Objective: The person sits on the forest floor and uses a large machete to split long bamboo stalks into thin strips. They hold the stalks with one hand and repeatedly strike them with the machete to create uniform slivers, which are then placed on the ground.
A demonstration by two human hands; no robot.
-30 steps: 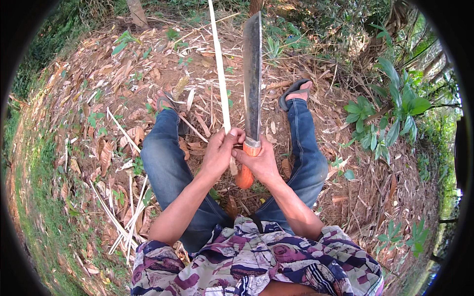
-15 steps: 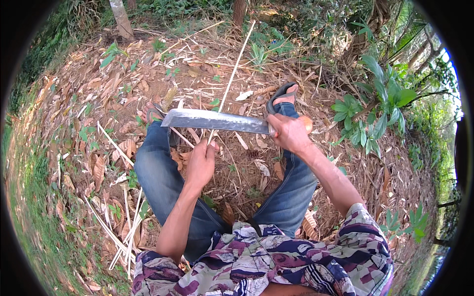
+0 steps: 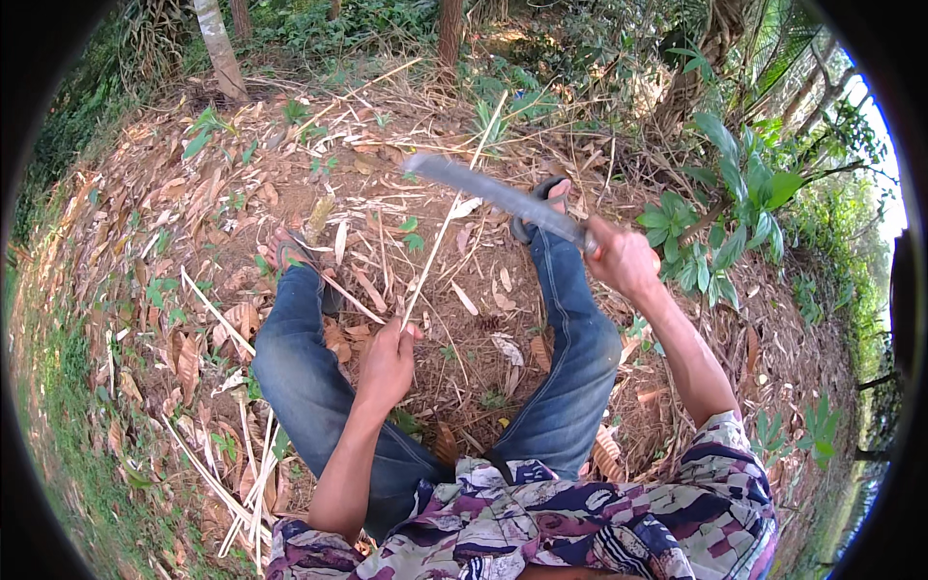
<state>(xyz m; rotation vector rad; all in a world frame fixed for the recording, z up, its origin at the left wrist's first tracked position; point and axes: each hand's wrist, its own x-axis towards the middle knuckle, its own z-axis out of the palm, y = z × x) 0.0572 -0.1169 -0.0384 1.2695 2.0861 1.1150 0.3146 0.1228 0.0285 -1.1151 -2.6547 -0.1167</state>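
Note:
Between my legs, my left hand (image 3: 389, 362) is closed around the near end of a long, thin, pale wooden strip (image 3: 437, 242), which slants away from me up to the right. My right hand (image 3: 623, 259) grips the handle of a machete (image 3: 503, 196). Its broad grey blade points left and away, crossing over the strip's far half; motion blurs the blade a little. Whether the blade touches the strip I cannot tell. Most of the machete's handle is hidden inside my fist.
A loose pile of pale strips (image 3: 253, 498) lies on the ground by my left thigh, with another strip (image 3: 217, 311) beyond it. Dry leaves and shavings litter the soil. Leafy green plants (image 3: 739, 217) grow at the right; tree trunks (image 3: 220, 53) stand at the back.
My right hand has moved right and slightly nearer, swinging the blade's tip away from me and rightward. My left hand has dropped a little nearer, still holding the strip.

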